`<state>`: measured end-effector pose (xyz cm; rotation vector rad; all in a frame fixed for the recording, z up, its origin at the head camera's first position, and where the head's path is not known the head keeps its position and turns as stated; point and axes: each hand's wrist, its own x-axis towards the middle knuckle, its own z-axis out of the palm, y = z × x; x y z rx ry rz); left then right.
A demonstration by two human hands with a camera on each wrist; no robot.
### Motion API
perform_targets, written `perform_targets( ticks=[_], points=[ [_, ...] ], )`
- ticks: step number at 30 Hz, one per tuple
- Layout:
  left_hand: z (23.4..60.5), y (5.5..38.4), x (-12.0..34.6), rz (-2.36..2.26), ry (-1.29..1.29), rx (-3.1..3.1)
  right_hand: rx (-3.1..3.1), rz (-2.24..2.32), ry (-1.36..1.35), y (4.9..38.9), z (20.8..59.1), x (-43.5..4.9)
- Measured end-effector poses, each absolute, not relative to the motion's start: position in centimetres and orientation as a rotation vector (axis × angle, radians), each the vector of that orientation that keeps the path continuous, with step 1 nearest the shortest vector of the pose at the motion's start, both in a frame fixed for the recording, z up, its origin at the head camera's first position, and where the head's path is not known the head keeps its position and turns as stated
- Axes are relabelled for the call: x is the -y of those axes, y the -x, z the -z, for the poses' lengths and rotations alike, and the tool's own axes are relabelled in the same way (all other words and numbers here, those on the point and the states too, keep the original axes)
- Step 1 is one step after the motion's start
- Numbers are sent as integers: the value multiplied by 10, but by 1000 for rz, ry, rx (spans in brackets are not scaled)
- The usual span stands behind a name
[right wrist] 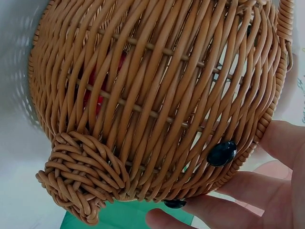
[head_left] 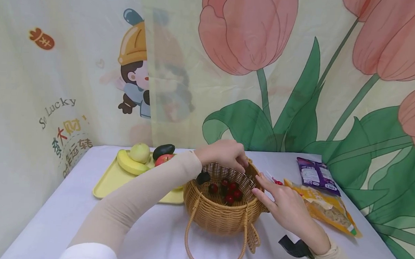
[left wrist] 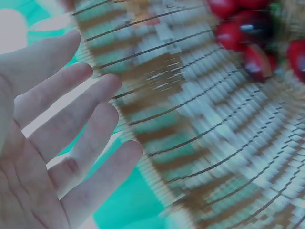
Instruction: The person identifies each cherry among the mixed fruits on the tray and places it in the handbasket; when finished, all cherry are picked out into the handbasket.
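A brown wicker basket (head_left: pixel 221 217) stands on the table with several shiny red cherries (head_left: pixel 232 186) inside. My left hand (head_left: pixel 228 155) reaches across to its far rim. In the left wrist view, the left hand's fingers (left wrist: pixel 97 129) are spread, tips right at the rim, with nothing held. From the right side, my right hand (head_left: pixel 283 204) touches the basket's rim with extended fingers. In the right wrist view, its thumb (right wrist: pixel 283 143) lies against the rim and the other fingers lie along the basket's side, near a black bead eye (right wrist: pixel 221 153) and a woven knob (right wrist: pixel 86 171).
Left of the basket is a yellow tray (head_left: pixel 104 183) with bananas (head_left: pixel 130 164), a pale round fruit (head_left: pixel 139 153), a red apple (head_left: pixel 163 159) and a dark oblong item (head_left: pixel 163 151). On the right lie a purple packet (head_left: pixel 317 175) and an orange bag (head_left: pixel 328 208). The basket's handle (head_left: pixel 186 235) hangs toward the front.
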<state>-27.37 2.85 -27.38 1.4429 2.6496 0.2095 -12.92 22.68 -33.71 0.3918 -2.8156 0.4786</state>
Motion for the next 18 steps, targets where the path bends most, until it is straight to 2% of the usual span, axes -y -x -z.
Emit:
perform_targets(
  ticks=[5, 9, 13, 18],
  points=[
    [245, 257, -3, -281, -1432, -2820, 2787, -467, -411, 128, 337, -228],
    [240, 239, 31, -338, -1406, -2946, 2779, -468, -415, 126, 338, -227],
    [248, 221, 72, -399, -1278, -3080, 2768, -446, -420, 125, 337, -228],
    [278, 192, 127, -339, -928, -3285, 2809, -409, -419, 120, 334, -234]
  ],
)
